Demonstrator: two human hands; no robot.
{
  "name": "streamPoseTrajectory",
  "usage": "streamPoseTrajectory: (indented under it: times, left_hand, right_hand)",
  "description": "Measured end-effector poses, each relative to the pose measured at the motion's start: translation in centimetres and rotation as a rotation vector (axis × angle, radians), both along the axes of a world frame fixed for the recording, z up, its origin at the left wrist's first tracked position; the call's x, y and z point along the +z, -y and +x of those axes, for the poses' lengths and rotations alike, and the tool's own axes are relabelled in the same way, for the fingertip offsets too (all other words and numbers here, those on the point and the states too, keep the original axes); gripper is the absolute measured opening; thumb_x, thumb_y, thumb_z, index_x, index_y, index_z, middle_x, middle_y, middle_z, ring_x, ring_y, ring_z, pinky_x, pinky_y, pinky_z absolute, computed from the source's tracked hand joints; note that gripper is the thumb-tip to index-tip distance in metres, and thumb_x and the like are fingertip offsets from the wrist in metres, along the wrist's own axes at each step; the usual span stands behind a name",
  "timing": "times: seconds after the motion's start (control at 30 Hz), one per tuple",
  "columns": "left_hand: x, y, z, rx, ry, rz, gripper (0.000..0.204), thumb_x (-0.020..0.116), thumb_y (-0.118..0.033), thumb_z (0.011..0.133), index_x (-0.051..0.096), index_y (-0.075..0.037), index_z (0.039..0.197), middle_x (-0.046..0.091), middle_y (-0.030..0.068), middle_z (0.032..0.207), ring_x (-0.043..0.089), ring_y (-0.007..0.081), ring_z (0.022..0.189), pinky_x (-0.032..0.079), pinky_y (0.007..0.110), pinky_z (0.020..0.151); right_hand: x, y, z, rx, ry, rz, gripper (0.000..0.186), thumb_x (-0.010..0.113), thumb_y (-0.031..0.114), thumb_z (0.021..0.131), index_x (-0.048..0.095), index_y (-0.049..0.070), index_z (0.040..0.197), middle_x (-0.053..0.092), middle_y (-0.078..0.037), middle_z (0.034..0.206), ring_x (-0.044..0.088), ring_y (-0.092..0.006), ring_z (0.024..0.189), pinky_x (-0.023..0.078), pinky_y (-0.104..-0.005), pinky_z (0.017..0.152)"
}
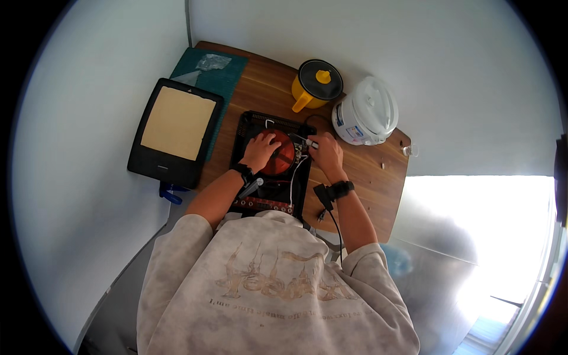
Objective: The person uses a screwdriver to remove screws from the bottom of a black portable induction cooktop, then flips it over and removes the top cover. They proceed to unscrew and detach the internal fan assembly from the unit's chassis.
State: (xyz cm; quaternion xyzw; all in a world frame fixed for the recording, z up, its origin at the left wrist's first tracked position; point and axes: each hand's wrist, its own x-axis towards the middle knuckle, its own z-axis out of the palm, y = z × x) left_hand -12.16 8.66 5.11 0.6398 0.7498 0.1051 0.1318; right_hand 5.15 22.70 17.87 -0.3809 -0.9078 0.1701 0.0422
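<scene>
In front of me lies an opened black appliance housing [239,145], which looks like an induction cooker base. A round copper-red coil [285,158] sits in it, with a white wire and a circuit board beside it. My left hand [259,152] rests on the coil's left part, fingers spread and holding nothing. At the coil's right edge, my right hand [326,155] is closed on a slim tool [312,143] with a pale handle, apparently a screwdriver. Its thin shaft points left over the coil; the tip is too small to make out.
A black panel [151,167] with a beige sheet lies at left, partly over a green mat [232,65] with clear plastic. Behind stand a yellow pot [303,94] with a black lid and a white lidded container [367,112]. A small glass [410,150] and a plugged cord [324,196] are at right.
</scene>
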Motion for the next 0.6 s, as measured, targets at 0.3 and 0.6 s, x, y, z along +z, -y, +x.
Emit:
streamPoseTrajectory:
  times: [0.3, 0.6]
  left_hand:
    - [0.9, 0.1, -0.1, 0.007, 0.016, 0.047, 0.052, 0.064, -0.002, 0.08, 0.059, -0.021, 0.128, 0.046, 0.0061, 0.138, 0.046, 0.0301, 0.122, 0.046, 0.046, 0.092]
    - [0.7, 0.2, 0.0, 0.015, -0.013, 0.069, 0.048, 0.063, -0.004, 0.082, 0.06, -0.021, 0.127, 0.047, 0.0055, 0.137, 0.048, 0.0297, 0.122, 0.046, 0.045, 0.092]
  right_hand:
    - [-0.2, 0.1, 0.0, 0.018, 0.02, 0.004, 0.035, 0.072, 0.014, 0.073, 0.074, 0.019, 0.108, 0.059, -0.012, 0.097, 0.062, -0.0319, 0.096, 0.052, -0.0425, 0.08]
    - [-0.2, 1.8, -0.7, 0.188, 0.007, 0.167, 0.027, 0.063, 0.007, 0.08, 0.071, 0.013, 0.105, 0.055, -0.016, 0.095, 0.063, -0.0344, 0.088, 0.053, -0.0435, 0.074]
